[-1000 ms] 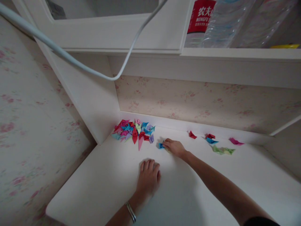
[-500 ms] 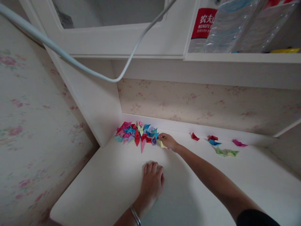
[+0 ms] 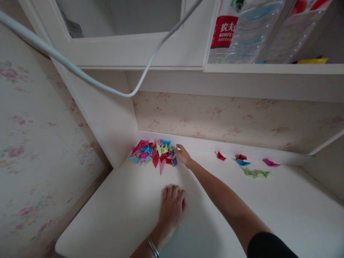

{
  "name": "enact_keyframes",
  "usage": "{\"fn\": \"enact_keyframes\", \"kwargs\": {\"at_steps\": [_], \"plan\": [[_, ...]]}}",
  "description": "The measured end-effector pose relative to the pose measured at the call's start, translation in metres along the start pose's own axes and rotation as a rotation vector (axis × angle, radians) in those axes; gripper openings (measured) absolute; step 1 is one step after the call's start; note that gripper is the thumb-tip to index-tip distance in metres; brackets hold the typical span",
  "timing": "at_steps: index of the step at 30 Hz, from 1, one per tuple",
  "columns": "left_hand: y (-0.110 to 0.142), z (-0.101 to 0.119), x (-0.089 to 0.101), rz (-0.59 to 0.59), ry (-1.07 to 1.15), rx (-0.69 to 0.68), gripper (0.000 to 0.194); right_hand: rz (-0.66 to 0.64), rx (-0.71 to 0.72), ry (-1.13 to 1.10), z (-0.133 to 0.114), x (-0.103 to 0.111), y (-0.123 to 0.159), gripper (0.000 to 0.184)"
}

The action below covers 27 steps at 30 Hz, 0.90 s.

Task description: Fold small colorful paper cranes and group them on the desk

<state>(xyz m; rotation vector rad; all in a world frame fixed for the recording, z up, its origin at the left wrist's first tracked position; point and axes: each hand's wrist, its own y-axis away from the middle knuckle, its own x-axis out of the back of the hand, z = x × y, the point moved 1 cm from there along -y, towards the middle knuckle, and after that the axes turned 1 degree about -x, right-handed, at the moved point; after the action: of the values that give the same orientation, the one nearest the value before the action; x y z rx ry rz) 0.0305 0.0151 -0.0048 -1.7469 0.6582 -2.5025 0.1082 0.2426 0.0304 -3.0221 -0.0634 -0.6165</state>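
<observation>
A heap of small folded origami pieces [image 3: 155, 157] with pointed tips, in red, pink, blue, purple and green, lies at the back left of the white tabletop [image 3: 129, 208]. My right hand [image 3: 183, 156] is at the heap's right edge, thumb and forefinger apart, with nothing visible held between them. A yellow origami piece [image 3: 165, 149] rests on top of the heap, close to those fingers. Nearer to me, my left hand [image 3: 172, 205] lies palm down on the tabletop with its fingers stretched out, touching no paper.
To the right, a red origami piece [image 3: 221, 156], a blue one [image 3: 243, 162], a magenta one [image 3: 271, 162] and pale green ones [image 3: 256, 173] are scattered. A white cable [image 3: 107, 87] hangs across the view before the cabinet [image 3: 139, 53]. Bottles [image 3: 249, 36] stand on the shelf above.
My right hand has carried blue, then yellow paper left from the tabletop to the heap and let go. Its fingers have spread. My left hand has stayed in place.
</observation>
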Motion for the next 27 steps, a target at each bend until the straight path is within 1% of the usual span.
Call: {"fn": "enact_keyframes", "kwargs": {"at_steps": [2,4,7,10,13,14,15,16,18,19,21,24,27], "plan": [[0.0,-0.001,0.0,0.009,-0.008,-0.008,0.025,-0.01,0.041,0.036,0.018,0.01,0.019,0.036],[0.0,-0.001,-0.001,0.013,-0.017,-0.017,0.026,-0.016,0.073,0.074,0.036,0.026,0.041,0.034],[0.0,0.0,0.0,0.012,-0.031,-0.034,0.028,0.003,0.098,0.131,0.063,0.06,0.074,0.031],[-0.002,0.001,0.001,0.015,-0.046,-0.05,0.028,0.085,0.083,0.2,0.091,0.108,0.106,0.028],[-0.004,0.002,0.001,0.017,-0.066,-0.074,0.029,0.22,0.056,0.294,0.121,0.169,0.131,0.029],[-0.005,0.003,0.0,0.016,-0.075,-0.084,0.029,0.273,0.048,0.344,0.132,0.19,0.137,0.03],[-0.005,0.003,-0.001,0.015,-0.085,-0.093,0.029,0.338,0.047,0.448,0.142,0.211,0.142,0.032],[-0.005,0.003,-0.002,0.016,-0.096,-0.1,0.029,0.394,0.024,0.554,0.151,0.231,0.146,0.035],[-0.006,0.002,-0.004,0.017,-0.118,-0.111,0.029,0.498,-0.098,0.724,0.167,0.266,0.152,0.046],[-0.006,0.002,-0.005,0.016,-0.127,-0.113,0.029,0.539,-0.179,0.782,0.173,0.281,0.153,0.054],[-0.006,0.001,-0.007,0.012,-0.142,-0.117,0.029,0.593,-0.309,0.861,0.182,0.303,0.153,0.07],[-0.007,0.0,-0.008,0.002,-0.151,-0.118,0.029,0.587,-0.382,0.91,0.188,0.323,0.142,0.086],[-0.008,0.0,-0.009,0.001,-0.147,-0.106,0.029,0.511,-0.404,0.911,0.192,0.329,0.119,0.091]]}}
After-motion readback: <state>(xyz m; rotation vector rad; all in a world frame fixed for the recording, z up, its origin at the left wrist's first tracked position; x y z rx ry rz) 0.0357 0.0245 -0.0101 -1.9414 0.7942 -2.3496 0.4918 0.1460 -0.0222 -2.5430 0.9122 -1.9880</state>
